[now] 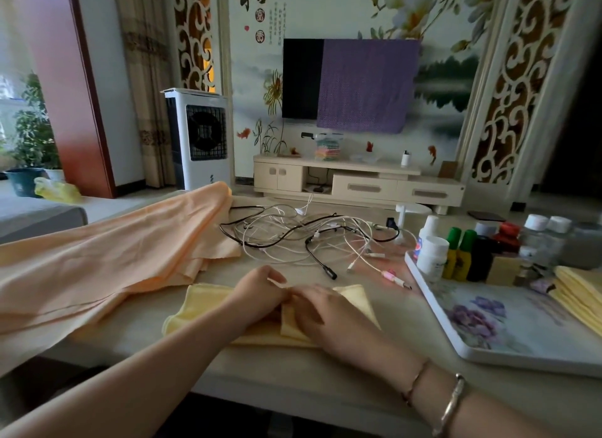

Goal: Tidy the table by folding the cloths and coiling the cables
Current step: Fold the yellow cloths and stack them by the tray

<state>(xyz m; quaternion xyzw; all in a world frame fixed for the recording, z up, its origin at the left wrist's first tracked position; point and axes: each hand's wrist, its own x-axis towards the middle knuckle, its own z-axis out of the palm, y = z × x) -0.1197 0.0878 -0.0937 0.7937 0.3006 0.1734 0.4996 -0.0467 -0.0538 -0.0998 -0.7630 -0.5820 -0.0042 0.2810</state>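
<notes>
A small yellow cloth (202, 304) lies flat on the table's near middle, partly folded. My left hand (257, 294) pinches its far edge at the middle. My right hand (319, 310) lies on the cloth's right half with its fingers over a fold. A large peach cloth (107, 258) is spread loosely over the table's left side. Beyond the hands, a tangle of white and black cables (309, 239) lies on the table.
A white floral tray (508, 327) sits at the right, carrying several bottles (456, 255) and a stack of folded yellow cloths (580, 294). The table's front edge (293, 392) runs just below my forearms.
</notes>
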